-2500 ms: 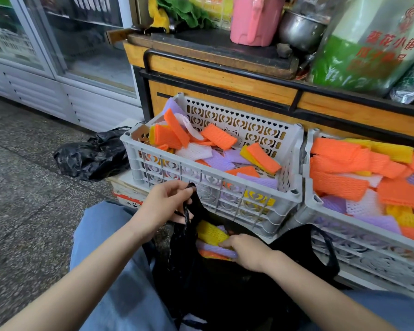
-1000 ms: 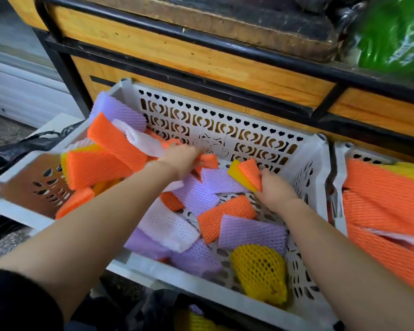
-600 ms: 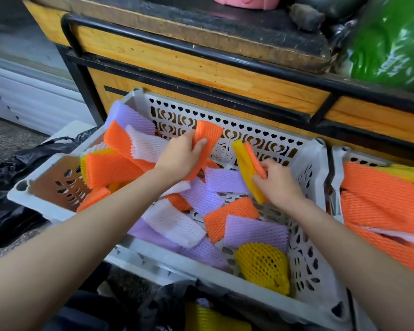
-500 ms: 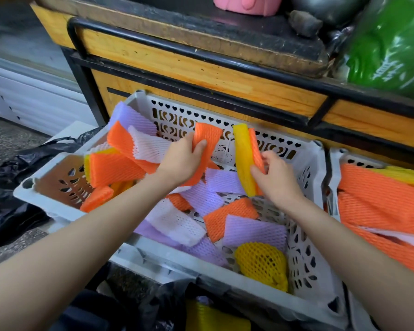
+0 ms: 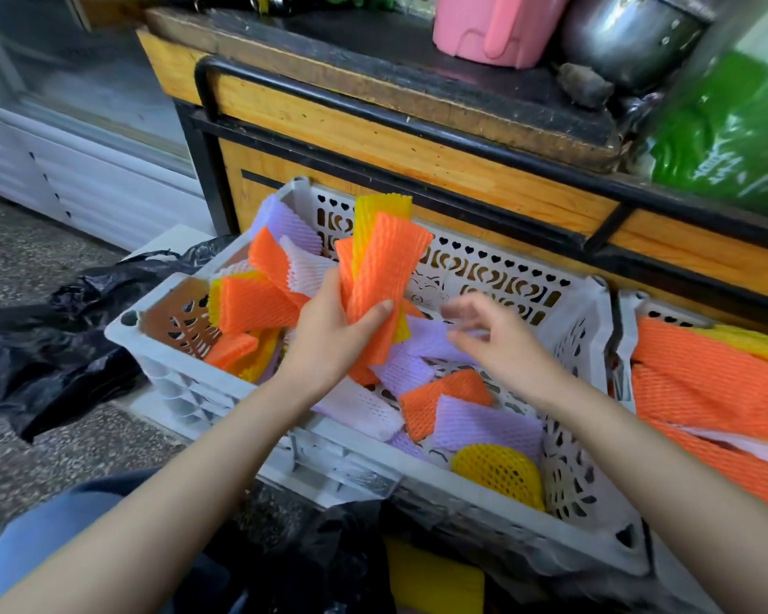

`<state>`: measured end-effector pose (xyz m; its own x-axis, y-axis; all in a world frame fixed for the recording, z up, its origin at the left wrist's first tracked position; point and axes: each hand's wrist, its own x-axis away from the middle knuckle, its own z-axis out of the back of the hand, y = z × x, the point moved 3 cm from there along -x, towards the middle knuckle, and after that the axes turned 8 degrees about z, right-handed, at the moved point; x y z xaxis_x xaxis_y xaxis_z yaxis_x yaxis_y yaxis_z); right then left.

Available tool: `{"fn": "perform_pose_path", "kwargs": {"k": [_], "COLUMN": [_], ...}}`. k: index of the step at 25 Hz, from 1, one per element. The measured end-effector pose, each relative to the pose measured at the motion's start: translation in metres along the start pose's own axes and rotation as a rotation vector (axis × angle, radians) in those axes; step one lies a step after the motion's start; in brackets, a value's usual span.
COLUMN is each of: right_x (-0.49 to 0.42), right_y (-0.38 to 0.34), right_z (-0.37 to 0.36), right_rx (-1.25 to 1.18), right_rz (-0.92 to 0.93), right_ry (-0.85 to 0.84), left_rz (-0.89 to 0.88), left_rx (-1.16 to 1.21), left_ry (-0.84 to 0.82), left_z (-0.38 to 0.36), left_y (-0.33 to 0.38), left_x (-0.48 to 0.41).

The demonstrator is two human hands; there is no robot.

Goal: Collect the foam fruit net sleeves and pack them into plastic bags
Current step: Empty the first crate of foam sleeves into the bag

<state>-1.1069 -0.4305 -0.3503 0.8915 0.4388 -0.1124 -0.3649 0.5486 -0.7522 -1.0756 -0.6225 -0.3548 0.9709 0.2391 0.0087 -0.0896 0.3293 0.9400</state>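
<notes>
Orange-yellow sleeves (image 5: 382,268) now bunched in gripping left hand (image 5: 329,343) (passed from right hand (image 5: 497,343) beside it, now loose, empty); ready for more.

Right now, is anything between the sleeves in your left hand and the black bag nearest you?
Only the near wall of the grey crate. The left hand grips the sleeve bunch above the crate; the black bag lies below that wall, nearer you. The right hand is empty, off the path.
</notes>
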Motion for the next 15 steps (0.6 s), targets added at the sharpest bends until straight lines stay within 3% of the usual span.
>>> {"fn": "perform_pose_path", "kwargs": {"k": [4,8,11,15], "right_x": [0.013,0.02,0.012,-0.005], "right_y": [0.077,0.102,0.094,0.074], "right_z": [-0.019,-0.026,-0.021,-0.021], "right_rx": [0.37,0.652,0.717,0.5], "right_rz": [-0.265,-0.304,-0.265,-0.136], "right_ry": [-0.368,-0.557,-0.566,-0.297], "left_rz": [-0.06,-0.014,-0.014,-0.038], "left_rx": [0.001,-0.072,-0.097,-0.129], "left_ry": [0.038,0.054,0.026,-0.002], "left_z": [0.012,0.009,0.007,0.007], "left_y": [-0.007,-0.014,-0.014,-0.012], "left_x": [0.01,0.006,0.007,0.007]}}
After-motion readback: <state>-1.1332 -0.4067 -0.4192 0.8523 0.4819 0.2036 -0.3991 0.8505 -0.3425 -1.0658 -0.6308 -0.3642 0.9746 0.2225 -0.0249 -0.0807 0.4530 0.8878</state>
